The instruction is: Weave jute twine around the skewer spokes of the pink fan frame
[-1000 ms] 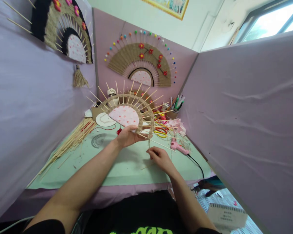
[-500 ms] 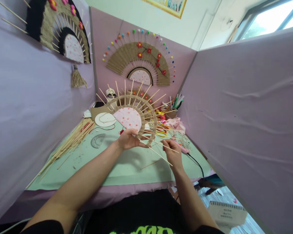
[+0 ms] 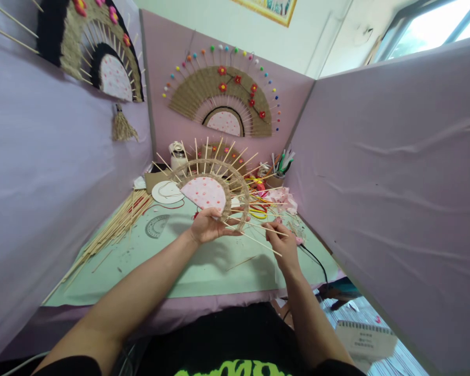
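Note:
A half-round fan frame (image 3: 206, 194) is held up over the table, tilted, with a pink dotted centre, bands of brown twine and bare wooden sticks fanning outward. My left hand (image 3: 208, 225) grips it from below at its lower right edge, thumb on the pink centre and fingers behind. Beside the lowest sticks, my right hand (image 3: 282, 243) is closed in a pinch. A thin strand of twine (image 3: 257, 225) seems to run from the fan's outer band to those fingertips, though it is very faint. Two long stick ends pass close to the right hand.
Loose wooden sticks (image 3: 105, 235) lie at the table's left, near a clear protractor (image 3: 156, 226) and a white disc (image 3: 167, 192). A pink glue gun (image 3: 298, 241) with a black cord is behind my right hand. Finished fans (image 3: 223, 99) hang on the partitions.
The fan frame has tipped slightly, its upper sticks sitting lower in view. My right hand has shifted a little to the right, away from the fan's band. My left hand keeps its grip.

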`<state>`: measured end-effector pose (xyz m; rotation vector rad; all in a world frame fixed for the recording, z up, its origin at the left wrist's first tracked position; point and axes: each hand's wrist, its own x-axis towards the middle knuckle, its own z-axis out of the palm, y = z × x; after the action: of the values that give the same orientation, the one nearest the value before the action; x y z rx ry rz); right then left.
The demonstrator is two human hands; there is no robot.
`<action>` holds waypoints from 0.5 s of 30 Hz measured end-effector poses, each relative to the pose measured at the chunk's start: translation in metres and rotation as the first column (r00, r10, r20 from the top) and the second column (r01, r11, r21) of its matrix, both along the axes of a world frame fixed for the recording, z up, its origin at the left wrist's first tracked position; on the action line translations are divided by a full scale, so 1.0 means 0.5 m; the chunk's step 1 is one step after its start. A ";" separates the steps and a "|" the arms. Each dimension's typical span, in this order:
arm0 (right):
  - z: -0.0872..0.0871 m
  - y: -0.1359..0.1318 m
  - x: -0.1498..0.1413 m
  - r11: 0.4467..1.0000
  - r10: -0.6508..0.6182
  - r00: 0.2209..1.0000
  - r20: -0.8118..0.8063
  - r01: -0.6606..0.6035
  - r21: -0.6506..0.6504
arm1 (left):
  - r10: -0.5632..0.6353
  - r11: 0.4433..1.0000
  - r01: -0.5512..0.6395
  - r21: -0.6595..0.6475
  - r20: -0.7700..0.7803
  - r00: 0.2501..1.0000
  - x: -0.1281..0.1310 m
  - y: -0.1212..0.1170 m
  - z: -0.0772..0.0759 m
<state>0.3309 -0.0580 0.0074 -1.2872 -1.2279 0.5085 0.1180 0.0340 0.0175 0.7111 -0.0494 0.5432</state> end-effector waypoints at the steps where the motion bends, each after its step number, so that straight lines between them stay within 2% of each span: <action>1: 0.003 -0.003 0.007 1.000 0.019 1.000 0.003 -0.019 -0.009 | 0.032 0.999 -0.032 0.000 -0.004 0.999 -0.002 0.003 0.001; 7: 0.022 -0.024 0.047 0.987 0.151 0.985 0.082 -0.146 -0.064 | 0.150 0.988 -0.150 0.029 -0.009 0.989 -0.013 0.014 0.010; 11: 0.037 -0.042 0.060 0.977 0.211 0.976 0.049 -0.213 0.022 | 0.173 0.984 -0.173 0.048 0.006 0.985 -0.019 0.018 0.013; 15: 0.051 -0.056 0.054 0.973 0.188 0.982 0.007 -0.187 0.137 | 0.163 0.982 -0.162 0.096 -0.006 0.987 -0.020 0.021 0.014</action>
<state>0.3579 -0.0860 0.0330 -1.0590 -1.3637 0.5533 0.1081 0.0448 0.0245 0.8163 -0.0039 0.6957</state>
